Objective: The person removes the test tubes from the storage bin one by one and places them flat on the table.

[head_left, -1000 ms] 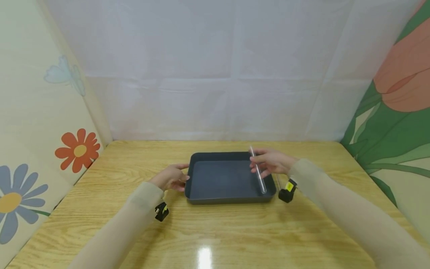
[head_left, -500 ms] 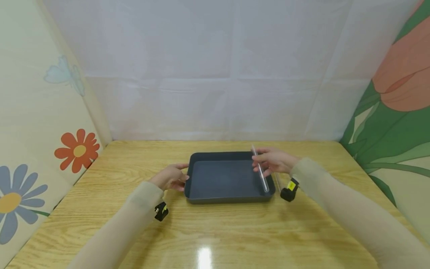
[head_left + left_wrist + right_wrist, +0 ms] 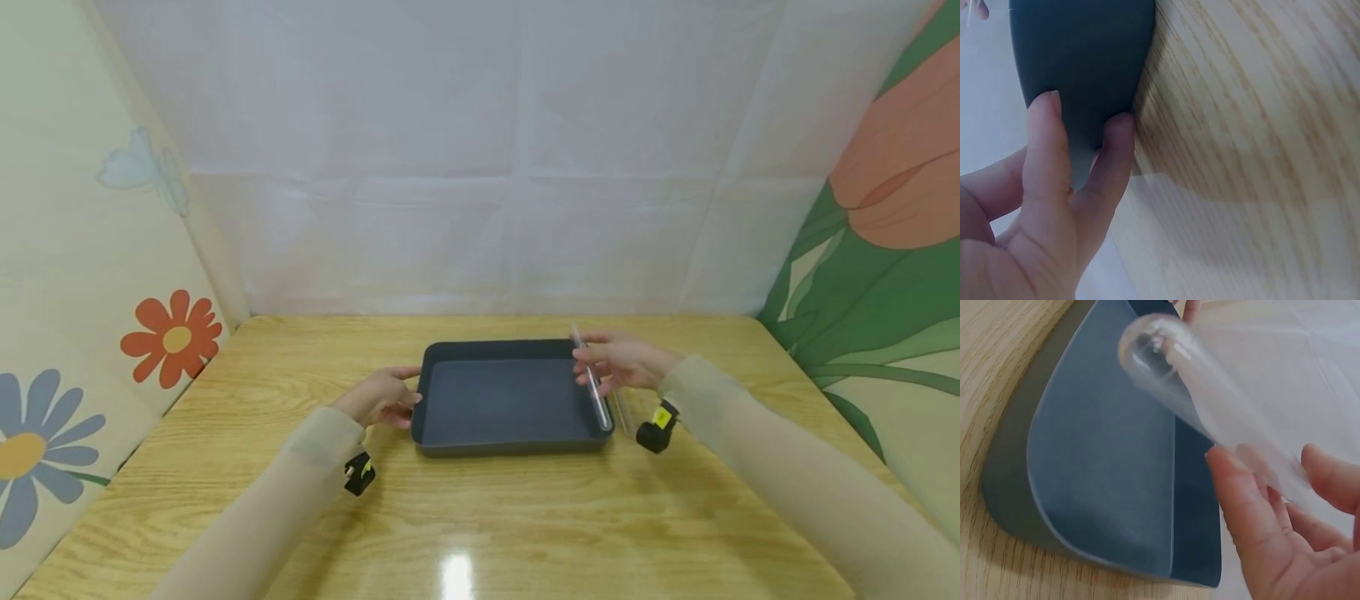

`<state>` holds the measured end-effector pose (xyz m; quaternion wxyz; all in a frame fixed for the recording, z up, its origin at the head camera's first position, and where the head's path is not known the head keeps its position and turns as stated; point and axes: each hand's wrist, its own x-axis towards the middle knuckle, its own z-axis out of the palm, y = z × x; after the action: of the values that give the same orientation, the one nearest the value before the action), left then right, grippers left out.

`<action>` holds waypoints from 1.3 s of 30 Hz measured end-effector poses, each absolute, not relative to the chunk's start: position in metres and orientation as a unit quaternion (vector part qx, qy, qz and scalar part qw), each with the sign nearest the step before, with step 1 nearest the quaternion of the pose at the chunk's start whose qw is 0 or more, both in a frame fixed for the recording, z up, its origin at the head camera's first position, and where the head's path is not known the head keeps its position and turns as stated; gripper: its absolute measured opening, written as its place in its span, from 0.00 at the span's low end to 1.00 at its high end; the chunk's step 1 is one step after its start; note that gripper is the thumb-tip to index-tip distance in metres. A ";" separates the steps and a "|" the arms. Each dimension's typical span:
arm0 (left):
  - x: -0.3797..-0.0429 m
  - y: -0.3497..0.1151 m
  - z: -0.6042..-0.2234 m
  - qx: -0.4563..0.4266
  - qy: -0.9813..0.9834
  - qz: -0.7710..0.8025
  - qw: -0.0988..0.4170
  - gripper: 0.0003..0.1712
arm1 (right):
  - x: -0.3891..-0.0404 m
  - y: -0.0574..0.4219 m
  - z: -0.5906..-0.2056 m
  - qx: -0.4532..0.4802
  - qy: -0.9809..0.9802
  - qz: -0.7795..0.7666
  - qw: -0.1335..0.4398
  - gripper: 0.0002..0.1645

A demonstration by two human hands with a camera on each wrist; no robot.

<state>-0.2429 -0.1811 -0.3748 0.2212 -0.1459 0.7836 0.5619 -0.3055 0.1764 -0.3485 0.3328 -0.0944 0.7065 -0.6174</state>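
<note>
My right hand (image 3: 626,364) pinches a clear test tube (image 3: 597,400) between thumb and fingers, over the right side of a dark grey rectangular tray (image 3: 480,404). The tube slants, its rounded end towards me, as the right wrist view shows of the same test tube (image 3: 1210,394). Nothing can be seen inside it. My left hand (image 3: 381,396) rests its fingertips against the outside of the tray's left wall. In the left wrist view, two fingertips touch the tray's outer side (image 3: 1085,56), one near the rim and one low by the table.
Just right of the tray, another thin clear tube-like thing (image 3: 623,412) lies on the wooden table (image 3: 525,517), partly hidden by my right hand. White cloth (image 3: 480,167) hangs behind the table; flower-printed cloth (image 3: 60,250) stands at the sides.
My right hand has moved slowly to the right with the test tube, from over the tray's interior towards its right wall. The left hand and the tray stay almost where they were.
</note>
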 end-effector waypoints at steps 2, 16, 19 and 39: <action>-0.243 -0.181 -0.375 -0.140 0.784 0.562 0.222 0.38 | -0.306 0.180 -0.349 -0.094 0.708 -0.617 0.331 0.36; -0.241 -0.180 -0.374 -0.143 0.784 0.564 0.217 0.38 | -0.307 0.197 -0.350 -0.094 0.714 -0.610 0.330 0.37; -0.241 -0.179 -0.374 -0.142 0.786 0.562 0.215 0.38 | -0.306 0.199 -0.351 -0.089 0.712 -0.615 0.327 0.35; -0.241 -0.181 -0.372 -0.150 0.789 0.557 0.214 0.38 | -0.303 0.218 -0.352 -0.085 0.716 -0.614 0.322 0.38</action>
<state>-0.2407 -0.1809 -0.3723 0.2135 -0.1499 0.7888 0.5566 -0.3032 0.2184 -0.3515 0.3217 -0.0851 0.7156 -0.6141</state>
